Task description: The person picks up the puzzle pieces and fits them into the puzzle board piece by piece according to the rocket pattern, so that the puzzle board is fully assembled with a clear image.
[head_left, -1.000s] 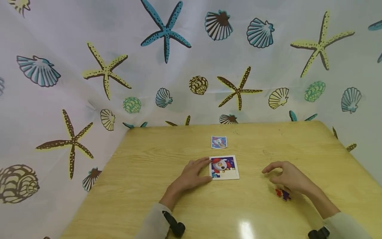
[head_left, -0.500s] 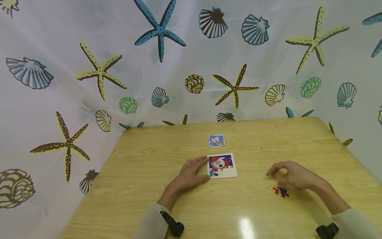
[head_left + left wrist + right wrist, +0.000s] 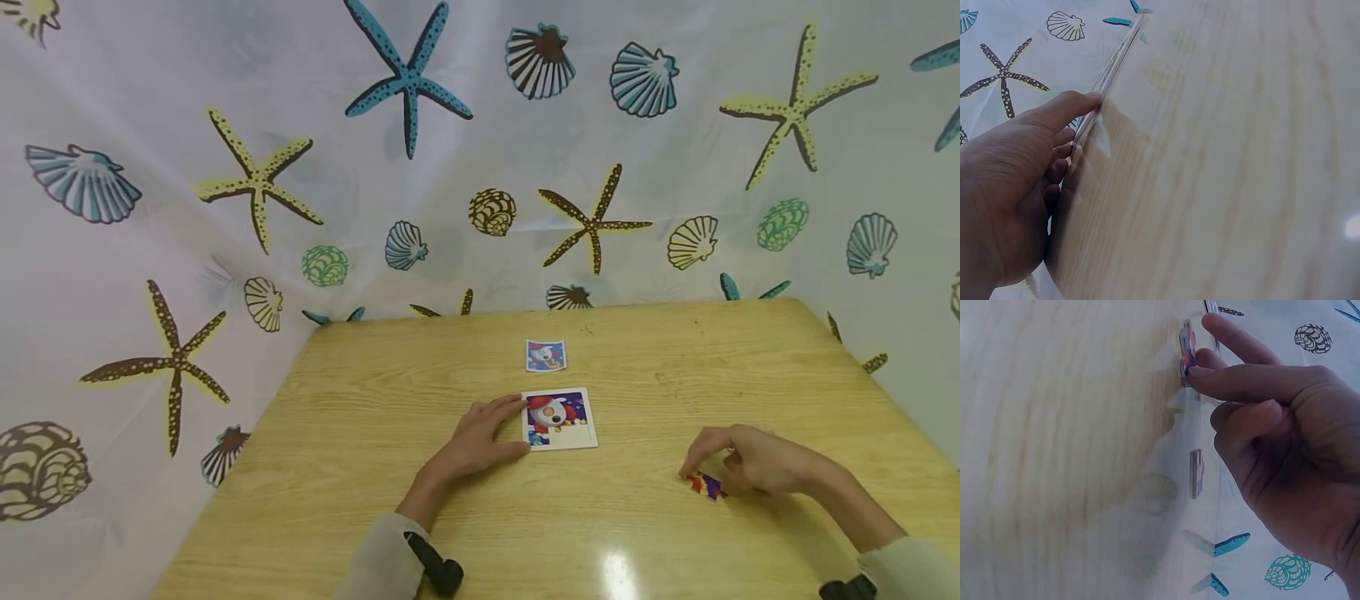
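In the head view my left hand (image 3: pixel 476 437) rests at the left side of a white-bordered jigsaw puzzle tray (image 3: pixel 558 447). Its index fingertip lies at the top left corner and its thumb at the bottom left. The tray shows a partly filled white-and-red cartoon picture, with a pale gap low on the right. My right hand (image 3: pixel 761 462) bends index finger and thumb around a red and purple puzzle piece (image 3: pixel 705 486) lying on the table, perhaps two together. In the right wrist view, the thumb touches that puzzle piece (image 3: pixel 1188 356); how firm the pinch is stays unclear.
A small picture card (image 3: pixel 545 356) lies behind the tray on the wooden table (image 3: pixel 420 358). Another loose puzzle piece (image 3: pixel 1196 474) shows in the right wrist view. A cloth (image 3: pixel 315 75) printed with shells and starfish hangs around the table.
My right hand has shifted right and lowered toward the table, and its finger and thumb have come to either side of the puzzle piece. The left hand stays at the tray.
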### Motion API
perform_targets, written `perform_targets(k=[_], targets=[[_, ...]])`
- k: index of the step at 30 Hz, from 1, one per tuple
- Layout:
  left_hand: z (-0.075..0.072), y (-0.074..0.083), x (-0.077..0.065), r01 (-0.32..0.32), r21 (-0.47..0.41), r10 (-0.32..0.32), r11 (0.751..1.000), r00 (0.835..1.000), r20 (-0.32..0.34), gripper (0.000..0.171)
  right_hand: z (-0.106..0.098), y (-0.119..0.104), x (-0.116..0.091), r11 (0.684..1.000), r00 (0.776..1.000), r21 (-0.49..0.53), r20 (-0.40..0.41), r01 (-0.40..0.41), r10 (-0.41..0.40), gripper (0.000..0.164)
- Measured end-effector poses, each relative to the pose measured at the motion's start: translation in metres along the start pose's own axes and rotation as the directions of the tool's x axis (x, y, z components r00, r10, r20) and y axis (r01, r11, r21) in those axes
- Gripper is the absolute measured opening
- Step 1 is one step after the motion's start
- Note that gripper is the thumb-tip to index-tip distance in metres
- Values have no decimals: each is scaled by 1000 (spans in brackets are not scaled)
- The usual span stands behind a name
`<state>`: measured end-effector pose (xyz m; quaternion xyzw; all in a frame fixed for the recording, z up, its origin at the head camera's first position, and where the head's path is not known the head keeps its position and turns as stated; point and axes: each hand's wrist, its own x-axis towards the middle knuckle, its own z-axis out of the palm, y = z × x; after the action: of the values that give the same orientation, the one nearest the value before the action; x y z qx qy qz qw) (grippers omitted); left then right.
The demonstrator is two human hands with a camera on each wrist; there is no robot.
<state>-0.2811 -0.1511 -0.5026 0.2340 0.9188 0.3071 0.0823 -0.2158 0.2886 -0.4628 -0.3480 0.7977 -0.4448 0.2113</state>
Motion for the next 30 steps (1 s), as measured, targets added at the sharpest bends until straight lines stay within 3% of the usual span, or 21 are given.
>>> perform_targets(k=[3, 7, 13, 21, 26, 30], targets=[[1, -2, 1, -5, 11, 5, 1000, 1000, 0, 74, 1, 3, 1, 998, 998, -1, 23, 63, -63, 56], [1, -3, 1, -5, 16, 5, 1000, 1000, -5, 74, 3, 5, 4, 996, 996, 0, 20, 86, -86, 39], [1, -3, 2, -6, 7, 6, 1000, 1000, -9, 73, 8, 9, 7, 999, 999, -20, -28, 44, -44, 24], [2, -3, 1, 9, 7, -9, 1000, 1000, -8, 74, 15, 5, 17, 977, 979, -205, -202, -62, 19, 21], [2, -4, 0, 18, 7, -18, 1000, 1000, -5, 74, 17, 2, 22, 969, 969, -219, -239, -112, 58, 18], [1, -3, 0, 4, 3, -4, 1000, 1000, -8, 73, 15, 3, 18, 973, 965, -215, -261, -89, 30, 17]])
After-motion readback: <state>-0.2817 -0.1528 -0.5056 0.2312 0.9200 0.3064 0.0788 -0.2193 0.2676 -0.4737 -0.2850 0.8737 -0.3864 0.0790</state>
